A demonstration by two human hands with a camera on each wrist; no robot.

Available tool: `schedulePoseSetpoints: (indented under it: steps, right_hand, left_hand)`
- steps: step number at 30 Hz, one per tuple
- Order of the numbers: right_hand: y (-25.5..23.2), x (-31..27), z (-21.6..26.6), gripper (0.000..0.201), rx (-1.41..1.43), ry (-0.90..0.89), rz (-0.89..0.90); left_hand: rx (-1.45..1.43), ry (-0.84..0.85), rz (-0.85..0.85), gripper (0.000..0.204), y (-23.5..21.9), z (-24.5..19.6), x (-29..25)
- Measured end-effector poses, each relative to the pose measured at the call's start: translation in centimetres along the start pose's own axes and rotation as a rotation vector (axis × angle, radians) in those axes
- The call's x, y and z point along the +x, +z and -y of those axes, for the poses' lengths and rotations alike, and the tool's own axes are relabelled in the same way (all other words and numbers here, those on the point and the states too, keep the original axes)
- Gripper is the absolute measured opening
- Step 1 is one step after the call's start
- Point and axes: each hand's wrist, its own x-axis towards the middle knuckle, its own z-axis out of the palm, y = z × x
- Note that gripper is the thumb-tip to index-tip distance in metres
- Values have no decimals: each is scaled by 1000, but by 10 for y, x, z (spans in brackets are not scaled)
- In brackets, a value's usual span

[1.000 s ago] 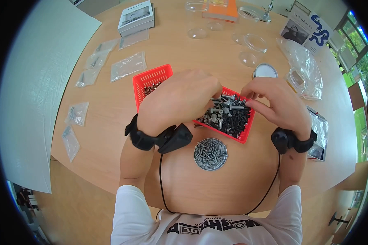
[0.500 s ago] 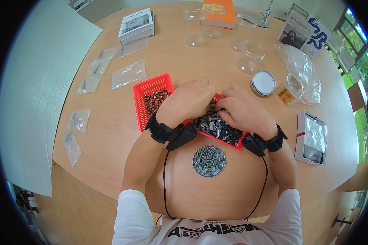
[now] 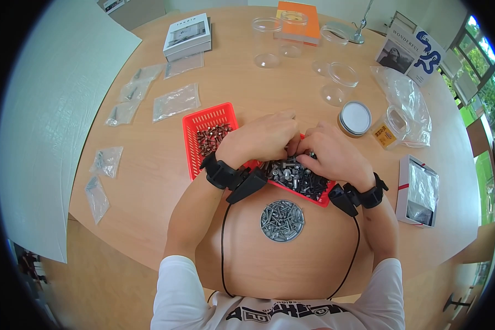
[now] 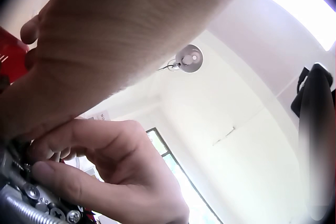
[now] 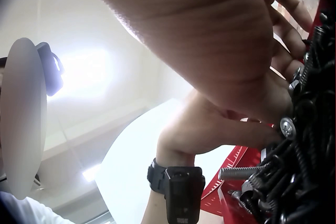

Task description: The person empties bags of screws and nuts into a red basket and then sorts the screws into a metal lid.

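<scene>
Both hands reach into a red plastic basket heaped with mixed bolts and screws, silver on the left and black on the right. My left hand bends down over the basket's far left part, fingertips among the bolts. Right beside it, my right hand has its thumb and curled fingers down in the pile; in the left wrist view its thumb lies close to the index finger. The fingertips are partly hidden, and I cannot tell whether either hand holds a screw. A round tin of silver screws stands in front.
Left of the hands is a second red basket with copper-coloured screws. Small plastic bags lie at the left. Clear jars, a lidded tin, a labelled tub and an open box stand beyond and to the right.
My right hand has moved left from the basket's right end to its middle, close to the left hand. The left hand has drawn back slightly, and its fingers still reach into the bolts.
</scene>
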Motion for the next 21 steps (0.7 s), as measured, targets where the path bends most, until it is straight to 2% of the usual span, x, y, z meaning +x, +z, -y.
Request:
schedulePoseSetpoints:
  steps: [10, 13, 16, 21]
  right_hand:
    - [7, 4, 0, 17, 44, 189, -10]
    - [7, 6, -2, 16, 151, 209, -13]
    - [5, 6, 0, 17, 86, 149, -138]
    - [-17, 1, 10, 18, 257, 160, -131]
  left_hand:
    - [20, 43, 35, 15, 7, 7, 5]
    - [54, 85, 43, 13, 5, 10, 5]
    - [8, 71, 35, 12, -4, 8, -1]
    - [-65, 29, -18, 14, -28, -6, -22]
